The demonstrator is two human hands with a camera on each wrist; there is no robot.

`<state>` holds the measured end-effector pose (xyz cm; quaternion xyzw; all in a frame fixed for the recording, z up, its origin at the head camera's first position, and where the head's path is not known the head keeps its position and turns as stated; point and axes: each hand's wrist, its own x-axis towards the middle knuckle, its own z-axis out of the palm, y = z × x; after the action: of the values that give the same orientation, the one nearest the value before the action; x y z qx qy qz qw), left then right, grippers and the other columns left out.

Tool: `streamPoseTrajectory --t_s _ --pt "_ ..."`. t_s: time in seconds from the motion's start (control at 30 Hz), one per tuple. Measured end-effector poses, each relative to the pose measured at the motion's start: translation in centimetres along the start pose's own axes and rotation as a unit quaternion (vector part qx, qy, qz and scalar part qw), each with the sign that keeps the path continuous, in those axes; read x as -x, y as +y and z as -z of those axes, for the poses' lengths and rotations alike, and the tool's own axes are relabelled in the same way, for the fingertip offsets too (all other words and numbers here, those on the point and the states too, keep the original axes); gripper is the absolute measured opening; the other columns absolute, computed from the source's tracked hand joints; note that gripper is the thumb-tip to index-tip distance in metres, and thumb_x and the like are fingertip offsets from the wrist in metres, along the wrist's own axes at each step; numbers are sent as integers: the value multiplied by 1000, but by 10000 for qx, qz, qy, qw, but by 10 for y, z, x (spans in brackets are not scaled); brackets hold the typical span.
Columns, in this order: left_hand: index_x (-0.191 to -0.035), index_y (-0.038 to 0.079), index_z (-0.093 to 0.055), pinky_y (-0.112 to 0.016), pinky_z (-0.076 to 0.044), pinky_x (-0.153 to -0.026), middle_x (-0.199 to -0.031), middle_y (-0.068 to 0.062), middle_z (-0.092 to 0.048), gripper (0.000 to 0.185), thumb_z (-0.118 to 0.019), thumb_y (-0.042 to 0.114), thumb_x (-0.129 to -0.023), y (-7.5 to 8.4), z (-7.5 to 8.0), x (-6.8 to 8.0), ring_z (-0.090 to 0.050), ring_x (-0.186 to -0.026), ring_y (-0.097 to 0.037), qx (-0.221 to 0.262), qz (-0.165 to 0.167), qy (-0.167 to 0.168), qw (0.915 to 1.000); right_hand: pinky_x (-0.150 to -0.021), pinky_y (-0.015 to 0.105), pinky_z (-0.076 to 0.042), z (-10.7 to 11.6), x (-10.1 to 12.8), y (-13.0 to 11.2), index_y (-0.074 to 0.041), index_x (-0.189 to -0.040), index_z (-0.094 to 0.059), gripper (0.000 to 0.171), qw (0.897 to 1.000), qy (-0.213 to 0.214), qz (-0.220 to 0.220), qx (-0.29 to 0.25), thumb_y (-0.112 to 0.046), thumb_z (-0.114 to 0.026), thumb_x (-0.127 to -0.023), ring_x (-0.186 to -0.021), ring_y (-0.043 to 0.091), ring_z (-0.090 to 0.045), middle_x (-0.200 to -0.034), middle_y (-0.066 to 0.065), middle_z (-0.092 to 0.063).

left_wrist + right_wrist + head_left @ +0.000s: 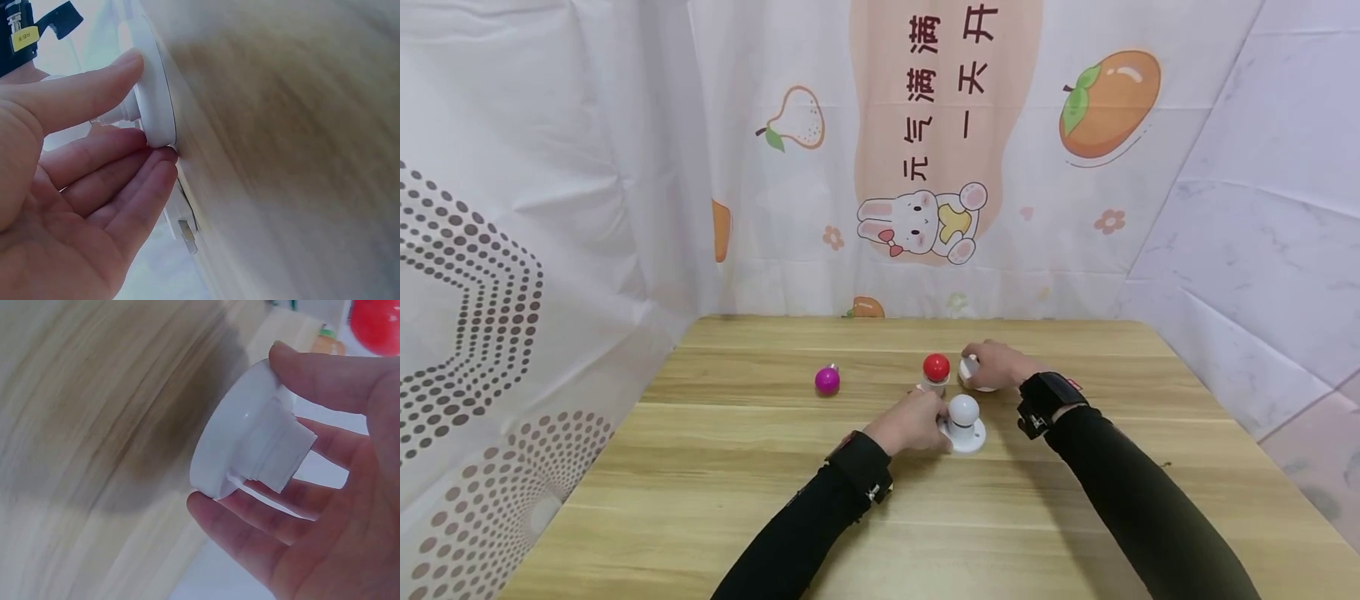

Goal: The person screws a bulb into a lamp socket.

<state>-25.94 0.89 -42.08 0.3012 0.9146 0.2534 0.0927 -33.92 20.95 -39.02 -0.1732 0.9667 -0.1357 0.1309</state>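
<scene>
My left hand (913,421) grips the round white base of a lamp holder (967,442) by its edge. In the left wrist view the thumb lies on the base's rim and the fingers meet the lower edge. A white bulb (964,409) stands upright in that holder. Further back and to the right, my right hand (997,365) holds a second white lamp holder (232,440) by its round base, thumb on one side and fingers on the other. No bulb sits in its socket. Between the hands, a red bulb (936,367) stands in another white holder, partly hidden behind my left hand.
A purple bulb (827,381) lies on the wooden table (737,467) left of the hands. A printed curtain (775,208) hangs along the table's back edge, with light sheets at both sides. A small dark speck (1166,464) is on the table at the right.
</scene>
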Motion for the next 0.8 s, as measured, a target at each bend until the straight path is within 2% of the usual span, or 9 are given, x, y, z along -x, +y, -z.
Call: streamPoseTrajectory --t_s 0.1,0.23,0.33,0.43,0.57,0.67,0.8 --pt "-102 4 -78 -18 -48 -75 -87 3 -71 29 -90 15 -78 0 0 1 -57 -77 -8 23 28 0 10000 -94 50 -50 3 6 -2 0 -141 -54 60 9997 95 122 -200 -24 -74 -90 -103 34 -58 -123 26 -56" --pt "-98 5 -76 -18 -46 -67 -79 3 -64 24 -89 15 -79 -1 1 2 -53 -71 -9 50 -53 -4 10000 -94 50 -49 6 13 -1 2 -142 -53 60 9976 346 319 -498 -23 -74 -91 -106 34 -57 -127 27 -57" --pt "-93 6 -75 -19 -42 -61 -72 3 -58 20 -87 14 -80 -3 3 5 -50 -67 -10 141 -126 -3 9998 -94 50 -49 8 20 1 4 -142 -52 61 9936 559 546 -815 -22 -74 -92 -109 35 -57 -129 28 -58" --pt "-93 5 -74 -21 -43 -62 -74 1 -59 19 -86 13 -81 -5 7 10 -51 -68 -12 305 -102 24 9995 -92 49 -50 10 27 2 5 -142 -51 60 9875 790 790 -1110 -22 -73 -93 -109 35 -58 -129 27 -59" --pt "-113 3 -73 -26 -53 -77 -101 -6 -71 31 -83 15 -86 -9 13 16 -64 -89 -17 536 77 150 9984 -90 45 -49 14 38 1 2 -143 -52 60 9789 1067 943 -1467 -25 -73 -94 -109 33 -58 -127 22 -61" --pt "-130 5 -68 -35 -54 -94 -125 -10 -69 43 -78 17 -91 -11 19 19 -65 -112 -24 682 136 294 9971 -92 46 -49 18 47 -2 -2 -146 -51 63 9726 1174 920 -1781 -29 -73 -94 -112 35 -57 -130 21 -60" --pt "-134 6 -66 -43 -51 -101 -131 -12 -66 43 -75 18 -93 -11 31 23 -61 -120 -30 986 124 624 9931 -98 53 -47 22 59 -8 -8 -149 -49 66 9645 1282 872 -2139 -35 -73 -94 -123 40 -53 -140 21 -55"
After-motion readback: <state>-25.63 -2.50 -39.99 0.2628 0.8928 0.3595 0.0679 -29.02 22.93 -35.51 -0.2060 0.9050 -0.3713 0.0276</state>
